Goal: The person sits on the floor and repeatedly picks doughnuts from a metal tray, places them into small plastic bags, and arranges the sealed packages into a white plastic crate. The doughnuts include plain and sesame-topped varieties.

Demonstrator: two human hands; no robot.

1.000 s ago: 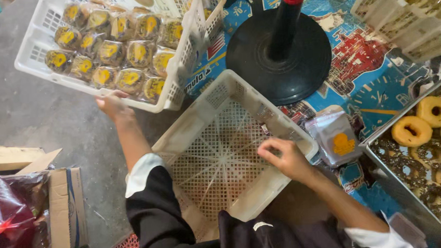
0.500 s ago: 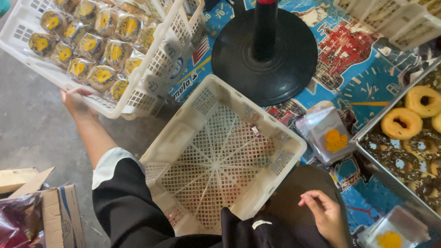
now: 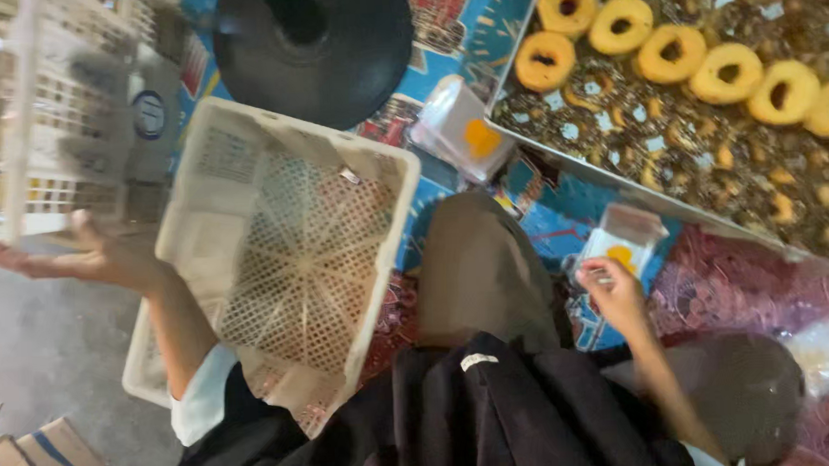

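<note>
Head view: right hand (image 3: 611,292) pinched on a clear plastic packet with an orange sweet (image 3: 620,244); left hand (image 3: 80,259) spread flat beside the empty white plastic lattice crate (image 3: 289,243).

view: one head camera, worn, looking steeply down | facing: toward 12 o'clock over the lap | range: close | frame: white crate (image 3: 294,248) centre-left, tray of ring pastries (image 3: 709,155) at 2 o'clock, black round base (image 3: 313,42) at 12 o'clock | shared: single view
</note>
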